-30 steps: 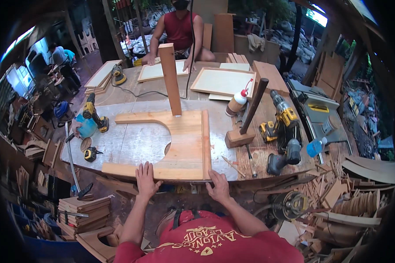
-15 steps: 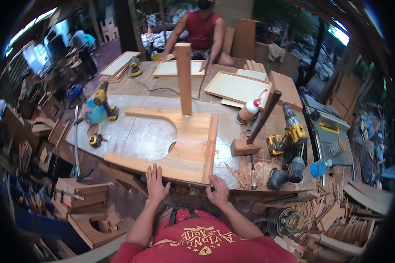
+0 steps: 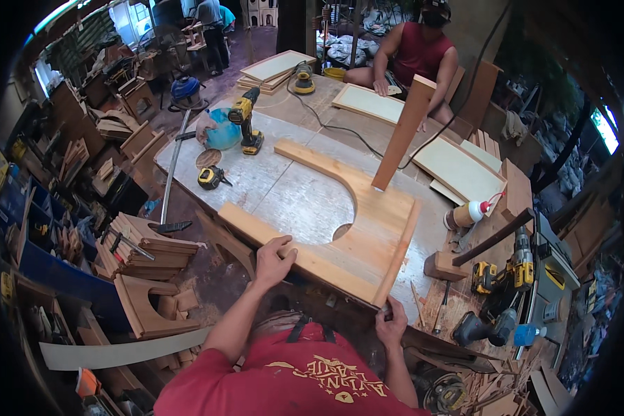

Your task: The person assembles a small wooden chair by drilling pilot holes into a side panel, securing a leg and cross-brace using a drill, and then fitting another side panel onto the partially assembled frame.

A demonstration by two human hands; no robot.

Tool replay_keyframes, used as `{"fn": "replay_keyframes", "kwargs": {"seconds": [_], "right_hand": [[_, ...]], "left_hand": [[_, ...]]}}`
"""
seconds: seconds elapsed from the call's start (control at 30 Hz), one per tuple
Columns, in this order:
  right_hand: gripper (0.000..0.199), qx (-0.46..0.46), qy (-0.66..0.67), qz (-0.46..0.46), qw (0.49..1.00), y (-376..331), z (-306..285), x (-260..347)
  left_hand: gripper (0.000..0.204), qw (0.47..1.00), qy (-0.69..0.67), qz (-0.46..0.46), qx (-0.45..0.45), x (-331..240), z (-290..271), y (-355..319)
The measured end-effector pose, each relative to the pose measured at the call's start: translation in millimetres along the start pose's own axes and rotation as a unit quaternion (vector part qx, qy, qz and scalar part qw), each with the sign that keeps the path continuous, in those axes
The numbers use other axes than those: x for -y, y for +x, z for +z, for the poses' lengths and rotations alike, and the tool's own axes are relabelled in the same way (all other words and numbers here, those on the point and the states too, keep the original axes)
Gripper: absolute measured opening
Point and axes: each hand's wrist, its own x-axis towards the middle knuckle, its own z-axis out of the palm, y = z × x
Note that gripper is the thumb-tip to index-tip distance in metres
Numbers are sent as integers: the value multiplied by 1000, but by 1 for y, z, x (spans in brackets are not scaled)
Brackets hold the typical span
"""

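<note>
Now the upright post (image 3: 405, 135) cuts across the co-worker (image 3: 430, 55), leaving just a sliver of one hand (image 3: 423, 126) in sight! Down in the board (image 3: 385, 215), a brown round shape (image 3: 342, 231) peeks through the opening, the rest covered, too little to name. At the near corner the right hand (image 3: 392, 323) curls, touching or not, impossible to call! The red shirt (image 3: 256, 388) runs off below, and a distant worker (image 3: 209, 14) loses the head to the top edge!

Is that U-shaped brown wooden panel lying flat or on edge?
The panel lies flat: its broad face points up, and silvery tabletop shows inside its curve.
</note>
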Motion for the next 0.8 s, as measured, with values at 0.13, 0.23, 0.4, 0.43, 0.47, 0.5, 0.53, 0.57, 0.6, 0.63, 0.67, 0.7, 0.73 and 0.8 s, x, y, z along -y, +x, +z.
{"fn": "replay_keyframes", "kwargs": {"seconds": [0.13, 0.23, 0.4, 0.43, 0.47, 0.5, 0.53, 0.57, 0.6, 0.63, 0.67, 0.7, 0.73, 0.8], "right_hand": [[50, -76, -13, 36, 996, -6, 7, 8], [48, -174, -47, 94, 979, -7, 20, 21], [45, -296, -152, 96, 938, -5, 47, 63], [46, -306, -185, 85, 930, -4, 52, 73], [46, -307, -126, 132, 934, -6, 54, 84], [45, -310, -129, 156, 929, -8, 56, 94], [44, -307, -126, 180, 926, -11, 54, 102], [43, -308, -117, 198, 923, -14, 52, 108], [45, -330, -148, 176, 915, -18, 51, 111], [45, -345, -173, 157, 909, -22, 49, 113], [45, -354, -177, 178, 901, -27, 48, 113], [45, -366, -176, 170, 898, -31, 47, 113], [45, -365, -187, 174, 895, -34, 48, 111], [44, -367, -207, 157, 893, -36, 51, 108]], "left_hand": [[33, 984, -73, 34, -159, 51, -59, 80], [41, 952, -167, -59, -249, 113, -117, 183], [69, 956, 119, -30, -266, 216, -200, 341], [72, 951, 183, -36, -246, 230, -209, 366], [71, 956, 198, -30, -214, 243, -215, 384], [70, 958, 221, -35, -181, 253, -218, 400], [69, 955, 255, -42, -148, 262, -219, 413], [66, 960, 245, -56, -124, 269, -219, 423], [64, 961, 247, -72, -100, 275, -219, 429], [61, 957, 261, -90, -86, 281, -220, 431], [47, 955, 260, -85, -119, 286, -217, 432], [45, 956, 251, -70, -132, 291, -217, 431], [43, 955, 247, -62, -151, 296, -217, 430], [39, 955, 227, -69, -180, 304, -221, 429]]}}
